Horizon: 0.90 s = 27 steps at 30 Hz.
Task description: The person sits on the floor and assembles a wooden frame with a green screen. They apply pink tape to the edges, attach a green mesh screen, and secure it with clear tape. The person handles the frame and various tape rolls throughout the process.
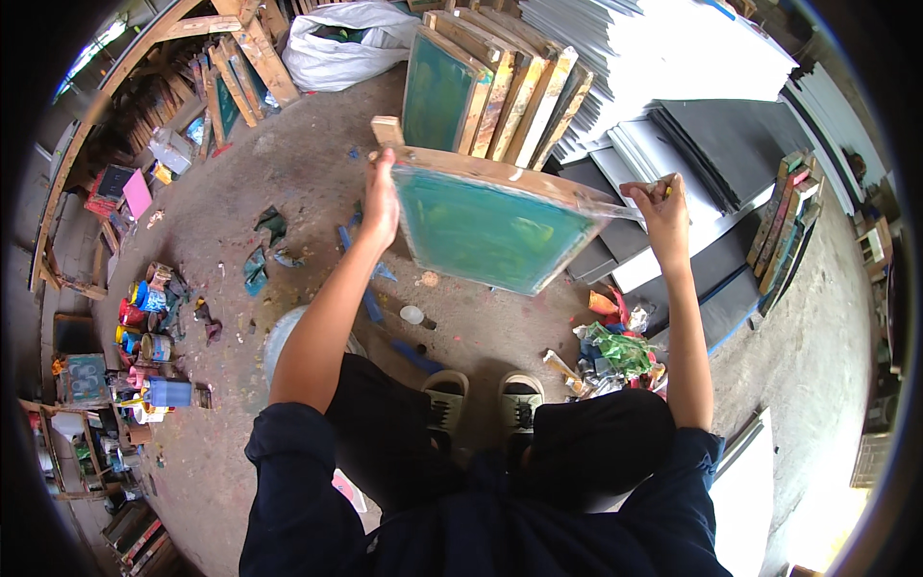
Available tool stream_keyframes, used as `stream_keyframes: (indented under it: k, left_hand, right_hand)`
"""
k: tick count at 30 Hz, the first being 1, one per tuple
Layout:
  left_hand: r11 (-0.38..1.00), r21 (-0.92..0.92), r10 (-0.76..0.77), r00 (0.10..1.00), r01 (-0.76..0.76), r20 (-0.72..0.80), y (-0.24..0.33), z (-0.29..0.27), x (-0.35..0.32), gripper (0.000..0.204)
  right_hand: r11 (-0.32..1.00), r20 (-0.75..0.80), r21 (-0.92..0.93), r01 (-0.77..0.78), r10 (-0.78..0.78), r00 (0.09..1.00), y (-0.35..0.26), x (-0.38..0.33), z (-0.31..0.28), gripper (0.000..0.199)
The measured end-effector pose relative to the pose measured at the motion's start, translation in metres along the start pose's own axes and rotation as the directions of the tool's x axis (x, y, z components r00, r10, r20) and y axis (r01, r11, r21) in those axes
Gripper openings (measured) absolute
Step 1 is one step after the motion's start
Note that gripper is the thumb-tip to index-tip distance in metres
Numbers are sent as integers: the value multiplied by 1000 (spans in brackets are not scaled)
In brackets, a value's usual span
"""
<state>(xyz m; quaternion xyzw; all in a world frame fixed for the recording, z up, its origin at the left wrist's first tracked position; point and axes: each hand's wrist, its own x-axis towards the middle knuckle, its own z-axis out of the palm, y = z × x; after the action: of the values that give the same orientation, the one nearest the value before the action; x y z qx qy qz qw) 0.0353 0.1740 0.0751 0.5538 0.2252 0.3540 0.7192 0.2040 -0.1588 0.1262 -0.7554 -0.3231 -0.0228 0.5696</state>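
A wooden screen-printing frame [495,226] with green mesh is held up tilted above the floor, in front of my knees. My left hand [383,204] grips its left side, with the thumb along the top corner. Beyond the frame's right end, my right hand [663,212] is closed in a pinch on a strip of clear tape [620,210]. The strip runs from the frame's upper right corner to my fingers. Pale tape also lines the mesh border. The frame's back face is hidden.
More screen frames [490,82] stand in a row just behind. White sheets [663,58] and black boards [740,144] are stacked at the right. Crumpled scraps [620,351] lie near my right knee. Paint cans [154,313] crowd the left; a white sack [336,53] sits far back.
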Motion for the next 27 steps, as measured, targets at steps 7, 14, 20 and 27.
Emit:
stream_keyframes:
  k: [7,14,20,27]
  left_hand:
    - [996,29,-81,996,80,28,-16,-37,26,63]
    - [995,73,-63,998,62,8,-9,-49,30,76]
    - [721,683,202,978,-116,-47,47,18,-21,88]
    - [686,520,185,813,-509,552,80,64,-64,54]
  right_hand:
    - [955,388,250,-157,50,920,57,-13,6,30]
    - [995,317,-72,-70,90,944,29,-19,69,53]
    - [938,138,332,-96,53,989,-33,-27,87,55]
    - [746,140,631,-214,161,977,-77,-35,99,31]
